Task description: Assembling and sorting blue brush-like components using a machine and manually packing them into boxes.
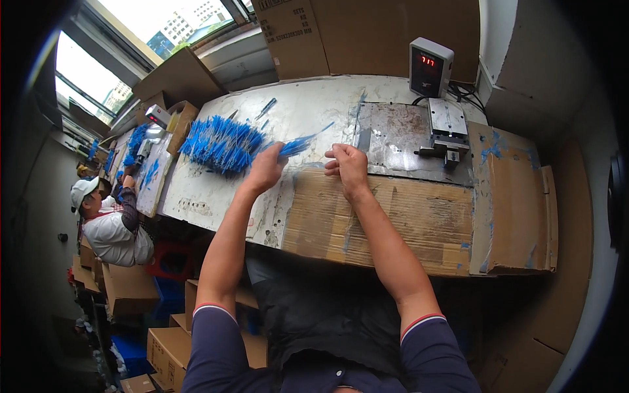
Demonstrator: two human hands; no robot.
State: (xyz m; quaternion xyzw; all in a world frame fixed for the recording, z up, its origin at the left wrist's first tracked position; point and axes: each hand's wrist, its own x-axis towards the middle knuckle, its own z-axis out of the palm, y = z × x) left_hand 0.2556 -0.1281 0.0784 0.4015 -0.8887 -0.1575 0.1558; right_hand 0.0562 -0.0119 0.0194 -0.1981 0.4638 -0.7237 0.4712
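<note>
While the worn white table (308,105) fills the middle of the view, a sheet of brown cardboard (393,223) covers its near edge, and a grey metal plate (400,141) lies behind it with a small metal press (447,134) on its right part; a grey box with a red display (429,65) stands behind the press. At the far left a co-worker in a white cap (82,190) sits at a next table. The pile of blue ties (219,144) lies on the table to the left of both hands, its strands fanning mostly left to right; the left hand (267,167) is the nearer one, just beside the pile. This left hand is closed around a small bundle of blue ties (296,145), whose long axis points up and to the right, with the tips reaching toward the plate. The right hand (346,165) is near it, apart from the pile, with fingertips pinched together; what it pinches is too small to tell. Between the hands and the pile nothing stands in the way; two loose dark tools (265,108) lie behind the pile.
</note>
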